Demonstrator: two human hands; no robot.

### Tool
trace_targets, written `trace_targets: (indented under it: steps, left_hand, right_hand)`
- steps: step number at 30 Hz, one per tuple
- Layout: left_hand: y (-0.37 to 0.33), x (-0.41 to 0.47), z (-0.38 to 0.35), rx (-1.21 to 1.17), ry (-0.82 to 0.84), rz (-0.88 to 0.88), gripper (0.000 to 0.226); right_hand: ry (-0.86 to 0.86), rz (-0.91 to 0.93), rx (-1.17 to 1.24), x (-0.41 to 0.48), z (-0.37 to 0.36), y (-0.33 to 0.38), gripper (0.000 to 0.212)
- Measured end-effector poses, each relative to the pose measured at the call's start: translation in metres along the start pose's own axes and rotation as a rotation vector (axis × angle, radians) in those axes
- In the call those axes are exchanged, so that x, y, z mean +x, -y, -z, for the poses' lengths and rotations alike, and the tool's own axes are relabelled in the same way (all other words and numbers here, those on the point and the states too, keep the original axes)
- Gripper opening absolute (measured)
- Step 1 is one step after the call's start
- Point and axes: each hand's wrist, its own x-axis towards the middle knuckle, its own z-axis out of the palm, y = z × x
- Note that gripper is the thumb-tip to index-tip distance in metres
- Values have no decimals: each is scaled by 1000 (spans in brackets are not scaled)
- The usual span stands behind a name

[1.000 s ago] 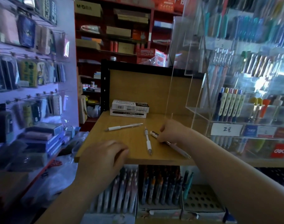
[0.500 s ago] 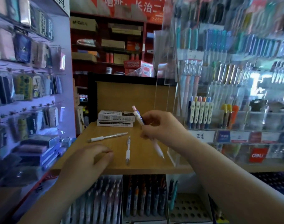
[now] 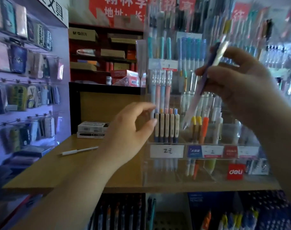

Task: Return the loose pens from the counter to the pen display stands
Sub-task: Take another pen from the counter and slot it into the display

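**Pen raised at the display stand: insertion hazards and compartment contents**

The right hand (image 3: 244,83) grasps a pale pen (image 3: 206,80) between thumb and fingertips. The pen tilts, its tip pointing toward 7 o'clock, in front of the clear display stand (image 3: 274,165). The left hand (image 3: 130,130) is released, fingers loosely curled, holding nothing, at 9 o'clock from the stand's front compartments.

Hazards, as judgement:
- The tilted pen may strike a compartment wall or neighbouring pens and tip them.
- Motion blur hides the pen's exact type, so it may go into the wrong compartment.
- The left hand, just beside the cream pens (image 3: 167,127), may knock them.

Compartments:
- At 9 o'clock of the front row: cream pens standing upright, above a price label (image 3: 167,151).
- At 3 o'clock from these: yellow and orange pens (image 3: 200,128).

One white pen (image 3: 78,151) lies loose on the counter (image 3: 58,171), well apart from the stand, toward 9 o'clock.
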Motion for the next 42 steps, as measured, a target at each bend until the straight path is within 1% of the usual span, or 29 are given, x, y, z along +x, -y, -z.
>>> trace_targets:
  steps: [3, 7, 9, 11, 13, 17, 26, 30, 33, 36, 40, 42]
  left_hand:
    - [-10, 26, -13, 37, 54, -29, 34]
    - [-16, 53, -24, 216, 263, 10, 35]
    - [-18, 58, -23, 283, 340, 21, 31]
    - [-18, 60, -20, 306, 395, 21, 32]
    - [-17, 60, -18, 262, 411, 39, 31]
    - [-15, 60, -16, 171, 394, 66, 29]
    - [-14, 61, -17, 185, 357, 17, 32]
    - [-10, 57, -19, 157, 337, 26, 39]
    - [-8, 55, -19, 114, 325, 33, 42]
    - [-8, 52, -17, 90, 316, 34, 36]
    - [-6, 52, -17, 110, 308, 3, 28]
    - [-4, 52, -18, 111, 296, -3, 28]
  right_hand:
    - [-110, 6, 7, 3, 24, 1, 22]
    - [-221, 23, -32, 4, 42, -5, 20]
    - [-245, 11, -50, 5, 45, -11, 22]
    - [-232, -17, -98, 7, 42, -18, 23]
    - [-192, -51, -144, 8, 37, -25, 22]
    - [-45, -137, -251, 7, 29, -37, 24]
    - [305, -297, -491, 6, 19, -46, 21]
    - [362, -352, -508, 8, 18, -46, 27]
    - [412, -369, -541, 10, 17, -44, 23]
    - [434, -387, -541, 12, 16, -43, 20]
    - [424, -387, -533, 14, 13, -45, 27]
    - [451, -400, -525, 15, 15, -45, 30]
